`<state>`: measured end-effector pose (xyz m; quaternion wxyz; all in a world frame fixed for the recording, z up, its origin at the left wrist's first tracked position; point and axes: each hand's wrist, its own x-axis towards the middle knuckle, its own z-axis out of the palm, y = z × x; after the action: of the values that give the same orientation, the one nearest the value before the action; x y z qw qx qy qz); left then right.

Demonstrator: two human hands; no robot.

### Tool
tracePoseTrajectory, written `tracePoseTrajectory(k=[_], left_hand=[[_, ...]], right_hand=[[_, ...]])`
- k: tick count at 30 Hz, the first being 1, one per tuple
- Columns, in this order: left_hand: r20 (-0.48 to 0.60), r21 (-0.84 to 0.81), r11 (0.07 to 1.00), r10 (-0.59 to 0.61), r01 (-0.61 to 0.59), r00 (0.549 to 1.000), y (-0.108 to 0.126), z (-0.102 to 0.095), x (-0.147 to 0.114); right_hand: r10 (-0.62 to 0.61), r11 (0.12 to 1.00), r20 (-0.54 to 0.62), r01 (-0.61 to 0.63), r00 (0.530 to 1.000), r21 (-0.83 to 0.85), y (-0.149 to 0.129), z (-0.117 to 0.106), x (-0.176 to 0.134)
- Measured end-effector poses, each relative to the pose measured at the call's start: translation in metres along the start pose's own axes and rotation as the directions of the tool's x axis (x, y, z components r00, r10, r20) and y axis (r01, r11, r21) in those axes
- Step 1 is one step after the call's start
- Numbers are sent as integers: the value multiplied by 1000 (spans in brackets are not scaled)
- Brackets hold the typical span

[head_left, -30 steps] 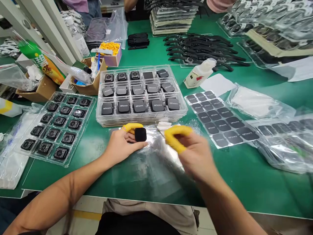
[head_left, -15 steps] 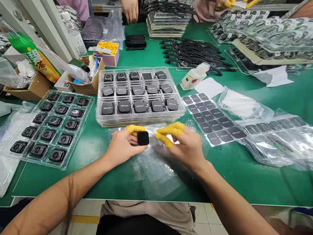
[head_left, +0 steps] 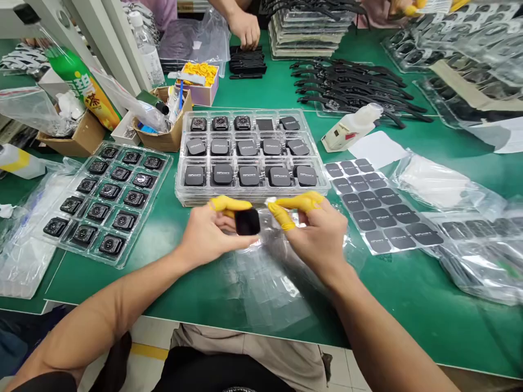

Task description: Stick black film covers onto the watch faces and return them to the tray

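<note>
My left hand [head_left: 208,228], with yellow finger cots, grips a black square watch case [head_left: 247,221] by its edges, its dark glossy face toward me. Just right of it, my right hand [head_left: 312,223], also in yellow finger cots, pinches a small white wad [head_left: 270,201], perhaps cloth or tissue. The wad is apart from the watch. Thin clear plastic sheets [head_left: 265,288] lie on the table below both hands. Behind them, a stack of clear trays [head_left: 253,195] holds watch cases, most with dark square stickers on top.
At left, a clear tray [head_left: 141,231] holds several watch cases, sensor side up. A sticker sheet [head_left: 370,247] lies right, near a white bottle [head_left: 351,128]. Cardboard boxes and a green drink bottle [head_left: 81,81] stand back left. A co-worker's hand [head_left: 245,30] touches black items at the back.
The view has shifted, so the table things appear farther right. My right hand has lifted slightly with the white wad. A co-worker's hand has come down onto the black items.
</note>
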<state>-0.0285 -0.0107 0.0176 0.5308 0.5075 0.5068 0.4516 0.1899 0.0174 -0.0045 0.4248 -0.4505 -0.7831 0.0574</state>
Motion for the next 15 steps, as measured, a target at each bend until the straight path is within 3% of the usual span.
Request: tracePoseTrajectory(k=[3,6,9,11,15], left_hand=[[-252,47,989,151,-144,956,19,-18,10],[-343,135,967,250,-216,906,25,-33,20],[-309,38,967,251,-251,917,21,-38,25],[-270,-52,971,213,-235,939,19,-39,24],[-30,-98,995,-33,30,999,24,-43,19]], right_hand=[[-32,964,-17,26,999,-265,-5,-6,-4],[-120,987,128,132,984,-90,-32,11,-10],[-150,988,351,125,924,92,-58,43,-13],[-128,991,398,98,908,94,-66,61,-14],[5,1000,433,-15,902,18,-64,73,-13]])
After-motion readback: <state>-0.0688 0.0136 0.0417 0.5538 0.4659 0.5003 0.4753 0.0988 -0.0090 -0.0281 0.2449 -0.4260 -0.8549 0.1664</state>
